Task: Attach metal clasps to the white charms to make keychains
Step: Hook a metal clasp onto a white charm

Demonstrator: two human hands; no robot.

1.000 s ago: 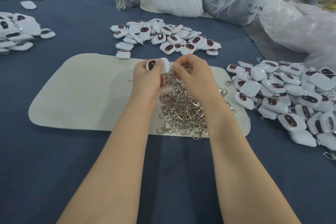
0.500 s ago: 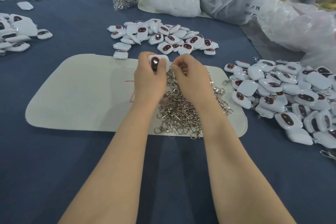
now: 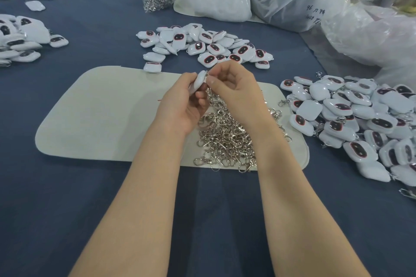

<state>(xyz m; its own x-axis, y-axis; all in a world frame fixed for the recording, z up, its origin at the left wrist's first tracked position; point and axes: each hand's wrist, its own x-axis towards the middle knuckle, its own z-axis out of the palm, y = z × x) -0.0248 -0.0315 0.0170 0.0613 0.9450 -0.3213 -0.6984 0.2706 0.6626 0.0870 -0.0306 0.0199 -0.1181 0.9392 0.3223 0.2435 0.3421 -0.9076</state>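
Work looks partway done: clasped charms point(image 3: 360, 119) heap at the frame's right, bare charms point(image 3: 202, 45) wait upper centre, loose clasps point(image 3: 227, 139) lie mid-frame. At centre the left hand point(image 3: 180, 105) grips one white charm point(image 3: 199, 81) edge-on; the right hand point(image 3: 236, 92) pinches a clasp point(image 3: 207, 72) at its top.

My left hand point(image 3: 180, 105) and right hand point(image 3: 238, 94) were bare. My left forearm point(image 3: 139, 198) and right forearm point(image 3: 292, 198) were bare too, slim and smooth, uncovered all the way to the frame edge. The right thumbnail point(image 3: 210, 80) was short and plain.
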